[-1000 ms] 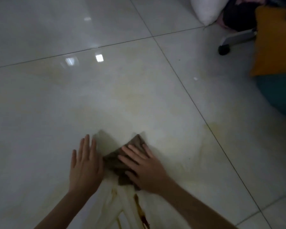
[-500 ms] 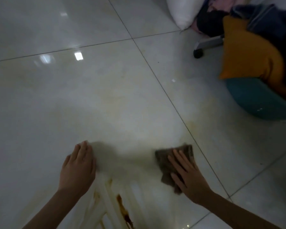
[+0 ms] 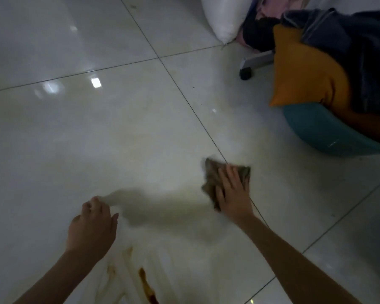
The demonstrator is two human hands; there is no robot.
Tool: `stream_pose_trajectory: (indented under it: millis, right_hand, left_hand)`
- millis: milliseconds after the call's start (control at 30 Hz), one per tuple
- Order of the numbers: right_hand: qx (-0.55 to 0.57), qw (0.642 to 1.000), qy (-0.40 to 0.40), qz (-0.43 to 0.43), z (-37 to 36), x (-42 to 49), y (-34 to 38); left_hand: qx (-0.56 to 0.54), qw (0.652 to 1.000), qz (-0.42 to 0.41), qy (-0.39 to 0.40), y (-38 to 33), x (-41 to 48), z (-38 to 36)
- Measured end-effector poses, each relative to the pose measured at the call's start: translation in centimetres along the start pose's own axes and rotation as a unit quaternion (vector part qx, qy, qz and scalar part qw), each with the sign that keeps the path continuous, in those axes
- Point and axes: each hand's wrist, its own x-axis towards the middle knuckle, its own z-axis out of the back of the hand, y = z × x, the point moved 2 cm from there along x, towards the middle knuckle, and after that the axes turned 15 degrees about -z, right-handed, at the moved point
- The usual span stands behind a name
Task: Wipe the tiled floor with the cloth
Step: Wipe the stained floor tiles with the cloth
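Observation:
A crumpled brown cloth (image 3: pixel 213 174) lies on the glossy pale tiled floor (image 3: pixel 119 132), right on a grout line. My right hand (image 3: pixel 232 193) presses flat on the cloth, fingers spread and straight. My left hand (image 3: pixel 92 227) is lower left, fingers curled under with the knuckles toward the floor, holding nothing. A brown streaky stain (image 3: pixel 146 286) marks the tile near the bottom edge, between my forearms.
At the right stand a teal seat (image 3: pixel 320 132) with an orange cushion (image 3: pixel 303 75) and dark clothes (image 3: pixel 364 51). A chair leg with a black caster (image 3: pixel 246 73) and a white pillow (image 3: pixel 224 16) lie at the upper right.
My right hand has slid the cloth to the right, away from the left hand and onto the grout line. My left hand's fingers went from flat to curled.

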Motion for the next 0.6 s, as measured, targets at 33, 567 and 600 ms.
stream_pose_trajectory:
  millis: [33,567,600]
  right_hand:
    - [-0.005,0.998,0.015,0.065,-0.4,-2.8,-0.8]
    - [0.049,0.976,-0.064,-0.204,-0.1,4.6,7.9]
    - [0.053,0.982,-0.065,-0.168,-1.0,3.9,11.6]
  left_hand:
    - [-0.005,1.000,-0.004,0.000,0.0,0.0,0.1]
    - [-0.068,0.990,-0.028,-0.118,4.0,0.5,0.8]
    - [-0.065,0.988,-0.027,-0.135,4.6,0.3,0.5]
